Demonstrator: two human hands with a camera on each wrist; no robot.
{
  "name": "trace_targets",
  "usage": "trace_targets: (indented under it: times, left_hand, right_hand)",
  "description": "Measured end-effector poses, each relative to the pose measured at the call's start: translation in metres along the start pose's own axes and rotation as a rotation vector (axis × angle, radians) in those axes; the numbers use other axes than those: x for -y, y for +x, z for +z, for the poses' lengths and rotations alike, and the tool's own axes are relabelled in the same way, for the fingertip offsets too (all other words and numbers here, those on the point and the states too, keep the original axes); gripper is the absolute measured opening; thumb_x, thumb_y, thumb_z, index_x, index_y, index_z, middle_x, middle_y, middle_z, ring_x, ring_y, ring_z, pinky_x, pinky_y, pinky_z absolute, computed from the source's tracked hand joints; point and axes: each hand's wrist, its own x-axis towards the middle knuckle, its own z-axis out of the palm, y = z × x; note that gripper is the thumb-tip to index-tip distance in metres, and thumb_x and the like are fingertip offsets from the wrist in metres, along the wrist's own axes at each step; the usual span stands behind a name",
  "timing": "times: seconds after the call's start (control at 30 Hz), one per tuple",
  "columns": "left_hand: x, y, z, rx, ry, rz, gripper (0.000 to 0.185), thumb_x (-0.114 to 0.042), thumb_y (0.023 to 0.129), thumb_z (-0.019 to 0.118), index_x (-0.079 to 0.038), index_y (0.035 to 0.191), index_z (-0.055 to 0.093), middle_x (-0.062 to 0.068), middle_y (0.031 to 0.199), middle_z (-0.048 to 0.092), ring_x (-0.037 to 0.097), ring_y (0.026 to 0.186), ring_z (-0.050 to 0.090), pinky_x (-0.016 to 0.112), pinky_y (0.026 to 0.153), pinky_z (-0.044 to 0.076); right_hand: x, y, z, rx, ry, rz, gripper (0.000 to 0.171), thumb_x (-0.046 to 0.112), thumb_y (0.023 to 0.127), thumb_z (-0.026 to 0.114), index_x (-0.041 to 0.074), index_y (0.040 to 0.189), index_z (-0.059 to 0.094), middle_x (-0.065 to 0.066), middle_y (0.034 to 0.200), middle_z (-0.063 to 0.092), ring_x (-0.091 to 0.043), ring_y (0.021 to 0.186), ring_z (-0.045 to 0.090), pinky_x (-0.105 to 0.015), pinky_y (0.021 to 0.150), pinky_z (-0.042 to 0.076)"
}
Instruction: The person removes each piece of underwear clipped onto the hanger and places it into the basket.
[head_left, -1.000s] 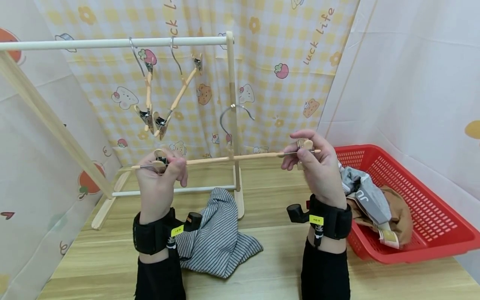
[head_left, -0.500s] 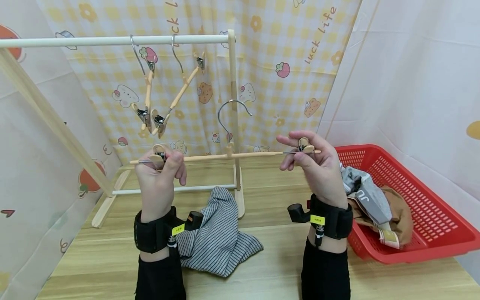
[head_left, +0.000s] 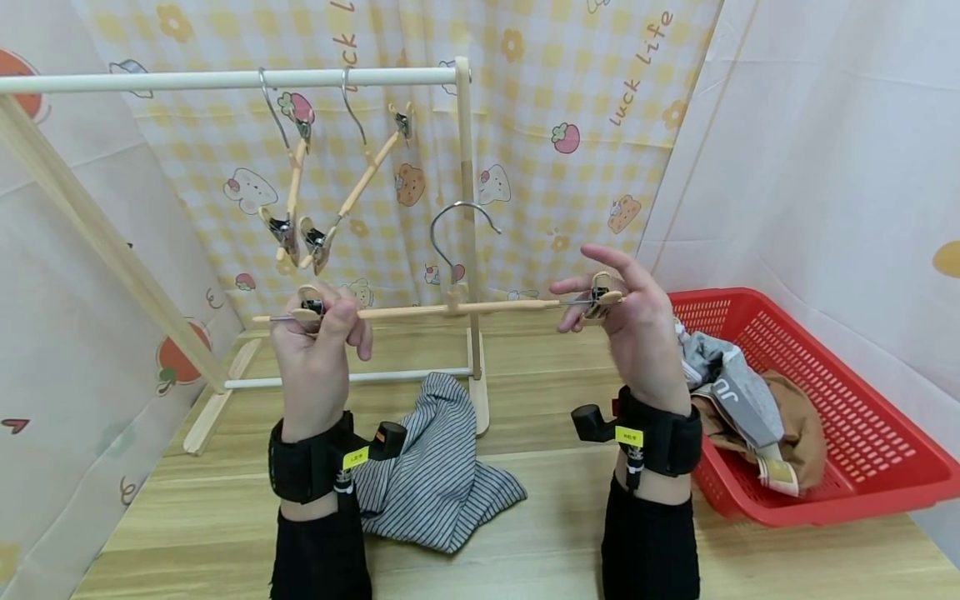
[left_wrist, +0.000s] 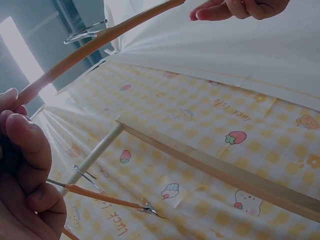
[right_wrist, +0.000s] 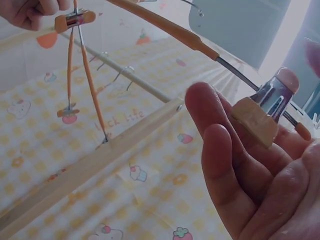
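Observation:
A clip hanger [head_left: 517, 307] with a wooden bar and metal hook is held level in front of me, hook upward. My left hand [head_left: 311, 367] pinches its left end by the clip, thumb and fingers closed round it. Behind the right end is my right hand [head_left: 645, 350], its fingers spread and the index finger raised. The right clip [right_wrist: 257, 120] lies against the open fingers and palm in the right wrist view. On the table below, a striped grey cloth garment [head_left: 442, 475] lies crumpled.
A rack with a white top rail [head_left: 187, 81] stands at the back left. Two similar clip hangers [head_left: 370, 179] hang from it. To the right, a red basket [head_left: 847, 383] contains a grey garment [head_left: 742, 408] and a brown garment [head_left: 798, 421].
My right hand has loosened from the right clip, its thumb leaving the front and its fingers spreading. The hanger has shifted slightly left and up, while my left hand keeps its pinch.

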Motion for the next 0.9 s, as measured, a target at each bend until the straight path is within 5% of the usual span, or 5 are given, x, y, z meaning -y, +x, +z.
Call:
trace_targets:
  times: [0.23,0.33,0.43,0.6,0.9]
  left_hand:
    - [-0.001,0.002,0.001,-0.045,-0.028,0.015,0.036,-0.008,0.092,0.071,0.006,0.071,0.045,0.008,0.062,0.043,0.016,0.048,0.040,0.026,0.041,0.038]
    - [-0.002,0.003,0.001,-0.068,-0.029,0.017,0.033,-0.006,0.093,0.069,0.005,0.072,0.045,0.009,0.063,0.043,0.017,0.049,0.039,0.025,0.041,0.037]
    - [-0.003,0.003,0.001,-0.090,-0.033,0.022,0.029,-0.002,0.093,0.065,0.004,0.073,0.045,0.009,0.065,0.044,0.017,0.049,0.038,0.025,0.041,0.036]
    - [-0.005,0.002,0.000,-0.110,-0.055,0.027,0.027,0.003,0.093,0.061,0.004,0.073,0.043,0.009,0.064,0.044,0.018,0.050,0.036,0.025,0.040,0.036]
    - [-0.006,0.002,-0.001,-0.110,-0.058,0.033,0.032,0.002,0.093,0.061,0.004,0.069,0.040,0.009,0.061,0.041,0.017,0.050,0.037,0.025,0.040,0.035]
  right_hand:
    - [-0.016,0.005,-0.007,-0.173,0.075,0.001,0.076,0.059,0.104,0.022,-0.002,0.123,0.063,-0.017,0.099,0.071,-0.025,0.080,0.067,-0.036,0.070,0.054]
    - [-0.029,0.007,-0.010,-0.300,-0.026,0.124,0.062,0.046,0.108,0.021,0.004,0.112,0.066,-0.012,0.098,0.071,-0.022,0.077,0.067,-0.034,0.070,0.054]
    - [-0.043,0.011,-0.011,-0.328,-0.171,0.334,0.043,0.033,0.108,0.035,0.003,0.112,0.064,-0.012,0.096,0.071,-0.019,0.070,0.067,-0.029,0.068,0.054]
    - [-0.064,0.013,-0.001,-0.119,-0.339,0.552,0.036,0.022,0.106,0.041,-0.006,0.123,0.055,-0.020,0.100,0.069,-0.020,0.077,0.069,-0.029,0.073,0.055]
    - [-0.101,0.011,0.038,0.226,-0.389,0.638,0.038,0.025,0.107,0.043,-0.004,0.124,0.060,-0.021,0.101,0.068,-0.038,0.082,0.067,-0.036,0.075,0.055]
